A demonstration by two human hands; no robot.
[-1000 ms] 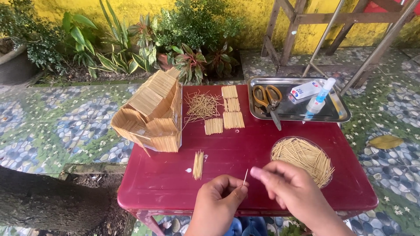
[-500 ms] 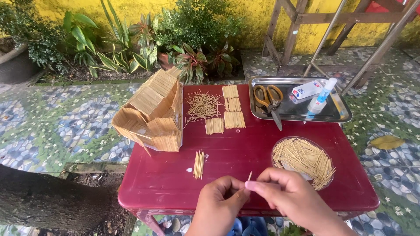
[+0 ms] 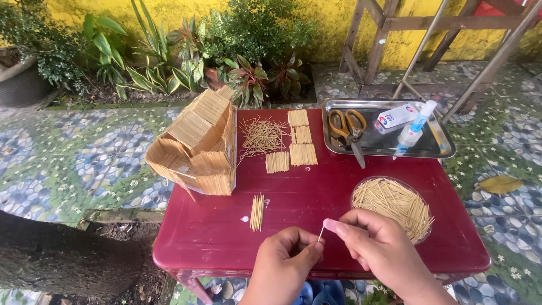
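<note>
I pinch one toothpick between both hands, low over the red worktop, just right of the small glued row. I judge I'm readying it to join that row, which calls for careful, even alignment.

Single head view; looks steeply down and forward over red tabletop; hands at near edge; garden wall far.

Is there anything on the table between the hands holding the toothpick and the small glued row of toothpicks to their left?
Nothing visible: bare red table lies between the toothpick and the small row.
</note>
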